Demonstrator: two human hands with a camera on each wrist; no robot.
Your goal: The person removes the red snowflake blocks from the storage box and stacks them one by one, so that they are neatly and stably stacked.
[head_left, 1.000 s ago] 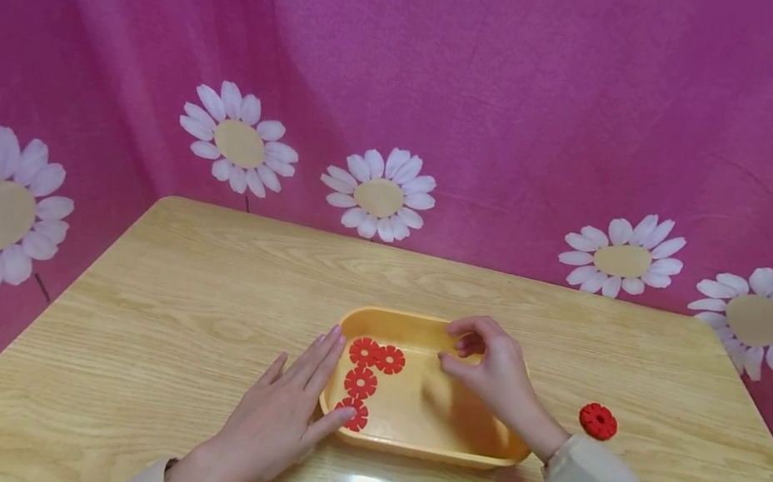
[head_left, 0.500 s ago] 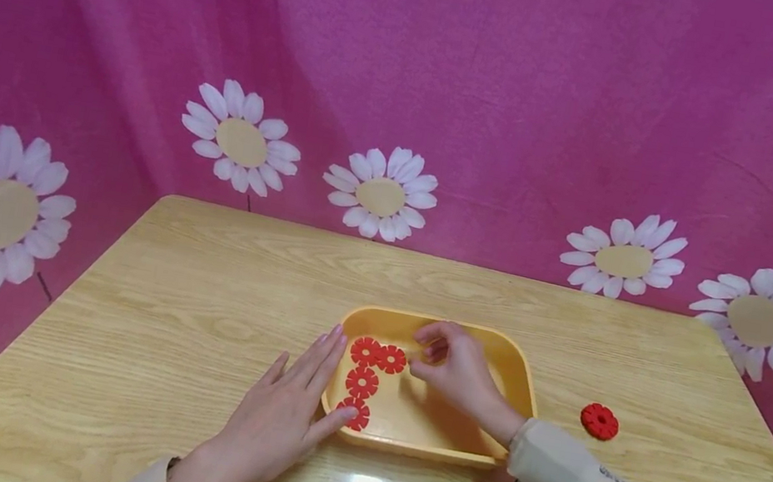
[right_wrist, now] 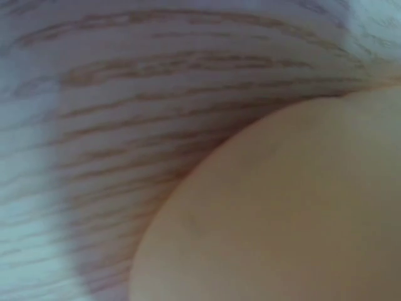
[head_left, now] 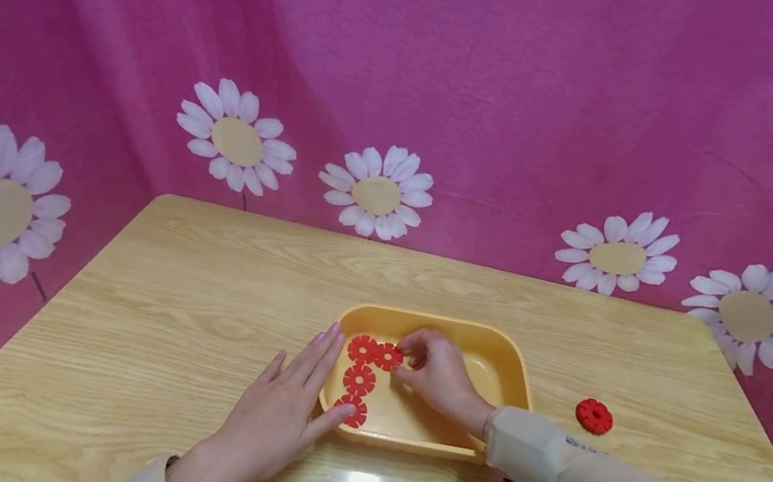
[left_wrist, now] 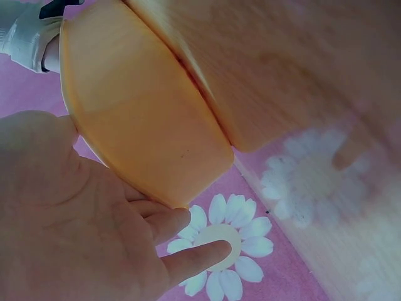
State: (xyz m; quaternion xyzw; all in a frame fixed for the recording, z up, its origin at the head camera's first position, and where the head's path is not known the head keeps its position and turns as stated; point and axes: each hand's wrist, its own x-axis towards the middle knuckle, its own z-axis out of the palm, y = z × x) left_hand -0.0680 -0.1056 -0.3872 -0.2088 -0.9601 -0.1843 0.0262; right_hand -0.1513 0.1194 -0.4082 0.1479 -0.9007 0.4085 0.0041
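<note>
A yellow plastic tray (head_left: 437, 449) holds several red snowflake discs, toothed rounds joined in a chain along its left side. At the chain's right end, one red snowflake disc (head_left: 387, 356) lies between the thumb and index finger of my right hand (head_left: 441, 376), which pinch its right edge. My left hand (head_left: 277, 405) lies along the tray's left wall with fingers straight, its thumb over the rim by the nearest red snowflake disc (head_left: 350, 411). In the left wrist view, the fingers touch the tray's outer side (left_wrist: 144, 113).
A red disc, thick like a small stack (head_left: 594, 416), lies on the wooden table (head_left: 220, 282) right of the tray. A purple cloth (head_left: 458, 75) with printed daisies hangs behind and to the left. The right wrist view is filled by a blurred, curved pale surface over wood grain.
My right hand has moved left inside the tray, from its back right to the red snowflake disc at the chain's end. The left hand stays against the tray.
</note>
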